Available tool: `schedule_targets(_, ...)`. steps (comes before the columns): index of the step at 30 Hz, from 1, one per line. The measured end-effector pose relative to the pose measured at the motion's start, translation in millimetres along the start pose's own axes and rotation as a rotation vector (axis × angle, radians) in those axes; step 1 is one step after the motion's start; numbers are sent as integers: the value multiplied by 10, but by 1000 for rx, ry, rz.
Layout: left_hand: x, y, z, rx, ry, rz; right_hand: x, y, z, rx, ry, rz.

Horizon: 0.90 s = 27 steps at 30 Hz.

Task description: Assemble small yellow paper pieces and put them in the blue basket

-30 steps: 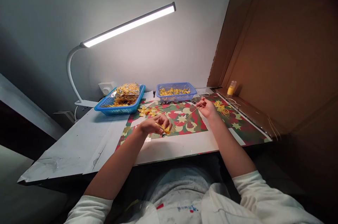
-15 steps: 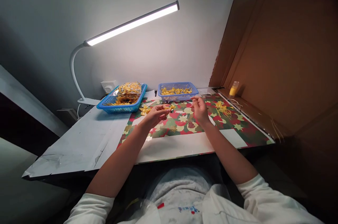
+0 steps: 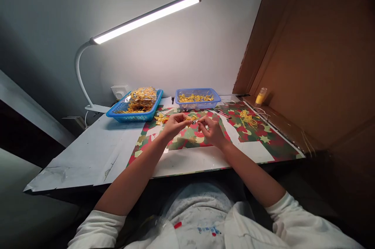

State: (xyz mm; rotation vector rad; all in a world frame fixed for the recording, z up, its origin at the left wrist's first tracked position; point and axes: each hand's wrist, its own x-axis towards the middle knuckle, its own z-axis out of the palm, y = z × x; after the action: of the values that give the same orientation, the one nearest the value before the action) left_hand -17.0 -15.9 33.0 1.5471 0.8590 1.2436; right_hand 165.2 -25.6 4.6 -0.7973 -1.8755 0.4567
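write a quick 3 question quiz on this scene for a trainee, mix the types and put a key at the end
1. Multiple choice: what does the left hand hold?
(a) a bottle
(b) a yellow piece
(c) a cup

2. True or false: the desk lamp is switched off.

3. Fill in the blank: of the two baskets at the back of the table, the clear plastic bag lies in the one on the ____ side of the picture.

Key:
1. (b)
2. False; the desk lamp is lit.
3. left
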Motion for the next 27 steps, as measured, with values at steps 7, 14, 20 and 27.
schedule_targets(7,6,-39,2,25,-4,154,-10,-23,-7,33,-5,2)
schedule_targets(14,-70,31,37,203,44,276,-10,-42,-17,25,-2,-20)
schedule_targets(20,-101,71,46,358,61,358,-7,-41,-21,16,0,-29)
schedule_targets(27,-105,82,47,442,59,414,-2,-62,-29,37,5,-62)
